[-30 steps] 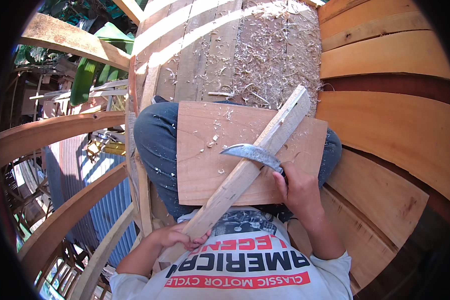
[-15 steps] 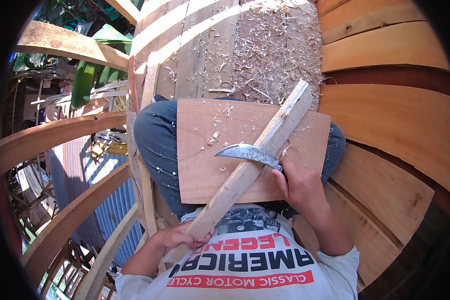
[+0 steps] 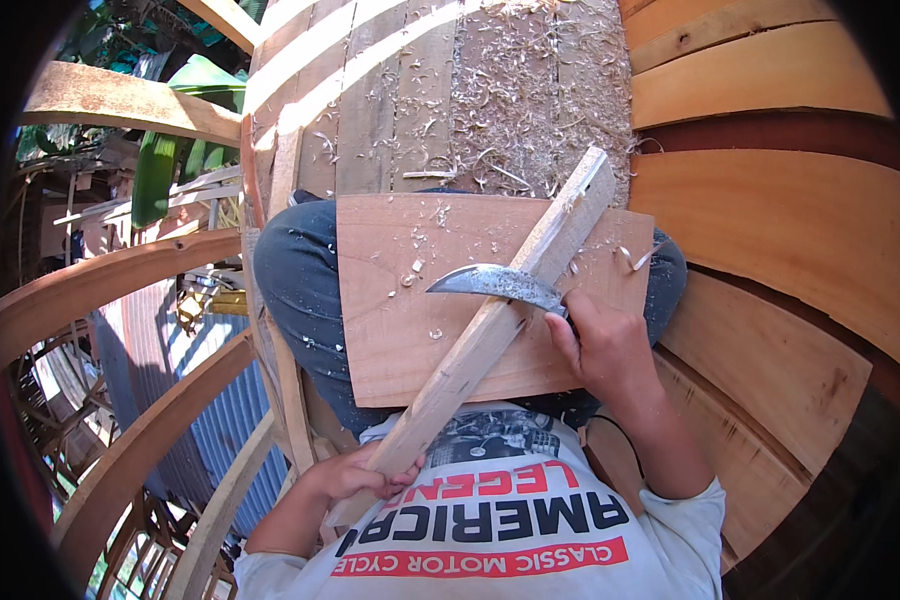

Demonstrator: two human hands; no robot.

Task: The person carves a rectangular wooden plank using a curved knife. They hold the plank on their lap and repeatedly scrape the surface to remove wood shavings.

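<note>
My left hand (image 3: 370,474) is closed round the near end of a long wooden stick (image 3: 460,372), close against my shirt. The stick slants up and to the right across a flat wooden board (image 3: 395,340) on my lap, its far end reaching past the board's far edge. In my right hand (image 3: 602,345) is a curved knife (image 3: 505,284), its handle mostly hidden by the fingers. The blade lies across the stick near mid-length, its tip pointing left. Small wood chips (image 3: 417,266) are scattered on the board, and a curled shaving (image 3: 632,258) lies near its right edge.
Shavings (image 3: 510,100) cover much of the plank floor (image 3: 367,130) beyond my knees. To the right rises a wall of overlapping orange-brown planks (image 3: 770,220). An open wooden railing (image 3: 120,265) runs along the left, with corrugated metal sheets (image 3: 215,395) below it.
A curled shaving by the blade is now at the board's right edge. The knife stays across the stick at nearly the same spot, and the left grip is unchanged. The view has shifted slightly.
</note>
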